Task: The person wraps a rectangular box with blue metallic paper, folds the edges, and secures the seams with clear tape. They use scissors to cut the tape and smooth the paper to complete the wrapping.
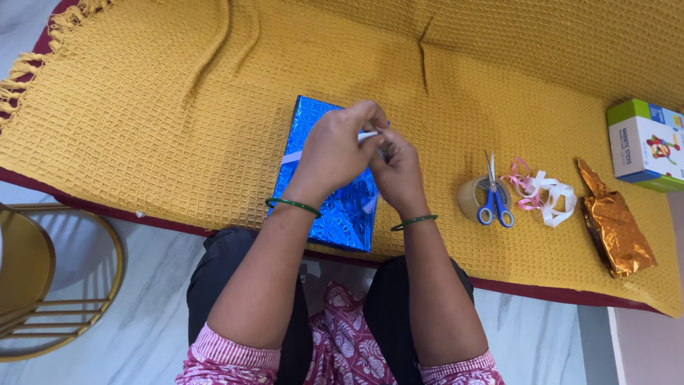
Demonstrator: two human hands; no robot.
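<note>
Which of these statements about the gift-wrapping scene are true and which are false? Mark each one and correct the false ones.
1. Both hands, left hand and right hand, pinch a white ribbon over the blue box. True.
2. The scissors have red handles. False: the handles are blue.
3. The scissors lie on the roll of tape. True.
4. The gold bag lies left of the blue box. False: it lies to the right, past the loose ribbons.
5. Each wrist wears a green bangle. True.
</note>
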